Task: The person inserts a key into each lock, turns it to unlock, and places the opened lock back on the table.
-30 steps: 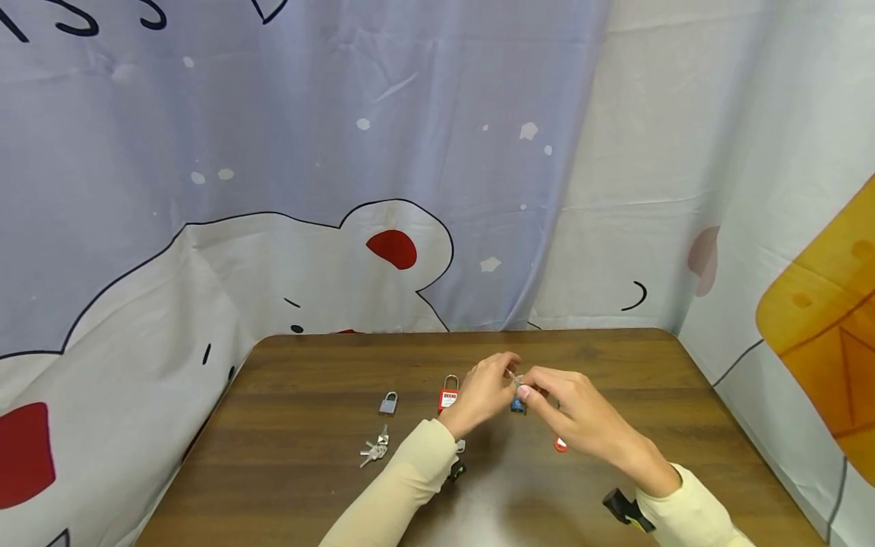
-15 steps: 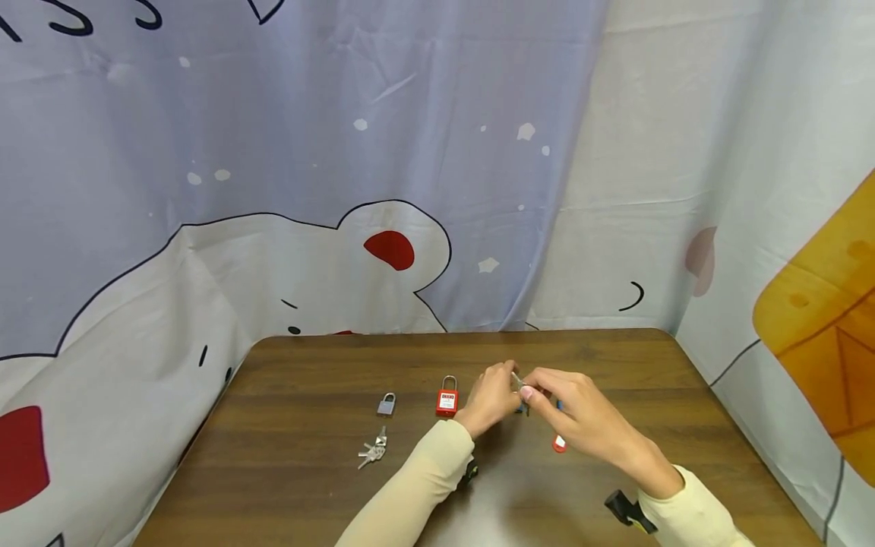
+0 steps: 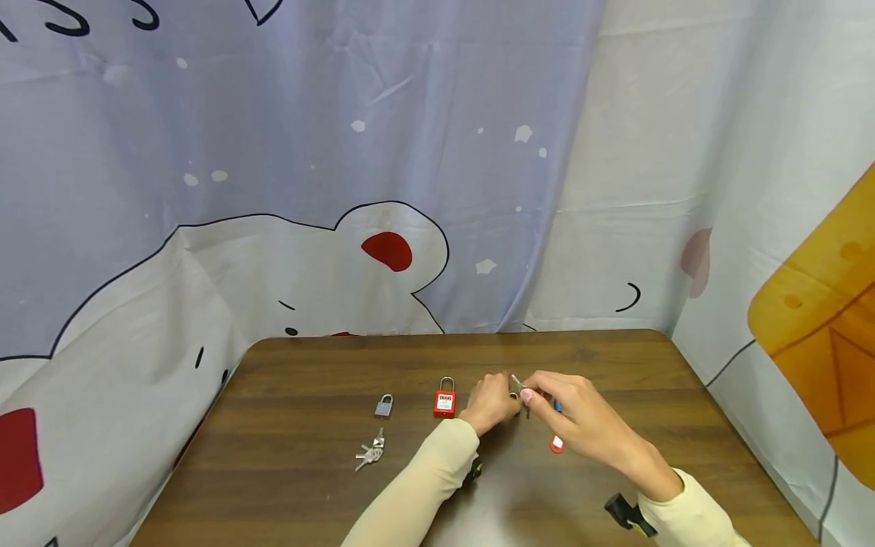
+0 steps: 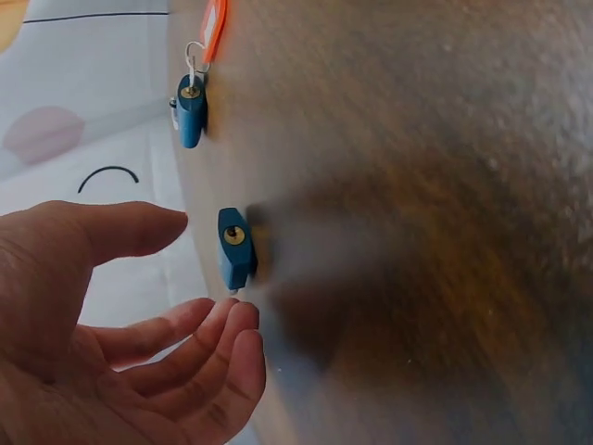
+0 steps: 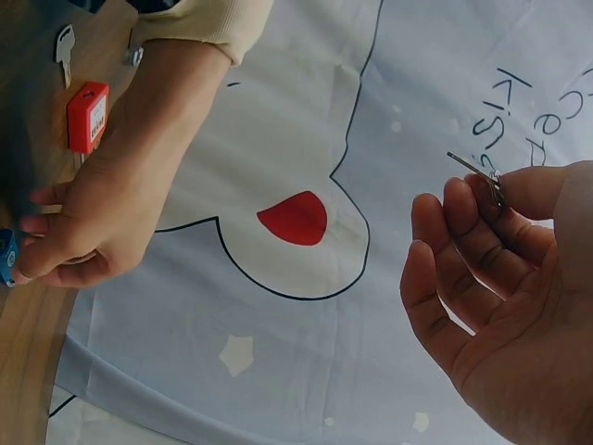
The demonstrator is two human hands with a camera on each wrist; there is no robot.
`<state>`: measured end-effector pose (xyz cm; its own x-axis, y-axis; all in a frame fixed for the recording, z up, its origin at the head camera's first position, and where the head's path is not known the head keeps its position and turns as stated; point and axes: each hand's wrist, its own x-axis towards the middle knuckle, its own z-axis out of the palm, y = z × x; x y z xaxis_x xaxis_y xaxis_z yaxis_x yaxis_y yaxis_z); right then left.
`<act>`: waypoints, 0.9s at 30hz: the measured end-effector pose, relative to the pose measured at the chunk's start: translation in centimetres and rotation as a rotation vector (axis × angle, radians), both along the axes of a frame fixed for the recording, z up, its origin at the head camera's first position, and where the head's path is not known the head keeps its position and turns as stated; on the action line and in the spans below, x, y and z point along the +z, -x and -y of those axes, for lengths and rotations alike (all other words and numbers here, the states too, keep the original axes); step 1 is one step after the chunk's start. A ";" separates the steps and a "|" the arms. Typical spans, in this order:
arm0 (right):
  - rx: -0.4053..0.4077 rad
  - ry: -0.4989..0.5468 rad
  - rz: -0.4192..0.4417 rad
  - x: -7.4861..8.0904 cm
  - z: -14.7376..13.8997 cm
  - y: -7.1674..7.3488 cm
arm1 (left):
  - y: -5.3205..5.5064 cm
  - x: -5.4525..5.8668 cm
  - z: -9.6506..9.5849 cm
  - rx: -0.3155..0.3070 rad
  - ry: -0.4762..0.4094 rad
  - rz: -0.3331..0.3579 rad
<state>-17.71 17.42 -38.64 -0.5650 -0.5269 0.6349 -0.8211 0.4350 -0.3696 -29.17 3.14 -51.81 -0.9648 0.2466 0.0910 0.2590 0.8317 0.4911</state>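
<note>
In the head view my left hand is low over the table, beside a blue padlock. The left wrist view shows this padlock upright, its keyhole facing the camera, with my thumb and fingers apart around it. A gap shows between thumb and padlock; whether a fingertip touches it I cannot tell. My right hand pinches a small bunch of metal keys between thumb and index finger, raised above the table. One key blade sticks out past the fingertips in the right wrist view.
A second blue padlock has a key in it with a red tag. Left of my hands stand a red padlock and a grey padlock. Loose keys lie in front of the grey one. A patterned curtain hangs behind.
My left hand has come down from beside the right hand's keys to the blue padlock. The right hand stays nearly in place, still pinching the keys.
</note>
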 end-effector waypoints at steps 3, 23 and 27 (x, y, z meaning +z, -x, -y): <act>0.000 -0.001 0.003 0.0 0.0 -0.1 | 0.1 -0.2 -0.2 0.015 0.007 0.024; -0.009 -0.006 -0.007 -0.5 -0.2 0.0 | 0.9 -1.2 -0.9 0.045 0.006 0.005; -0.010 -0.009 -0.010 -0.7 -0.3 0.1 | 1.0 -1.3 -1.0 0.043 0.005 0.015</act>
<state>-17.77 17.70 -39.32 -0.5640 -0.5271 0.6357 -0.8202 0.4467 -0.3573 -30.12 4.18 -53.13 -0.9758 0.2054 0.0750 0.2155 0.8445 0.4904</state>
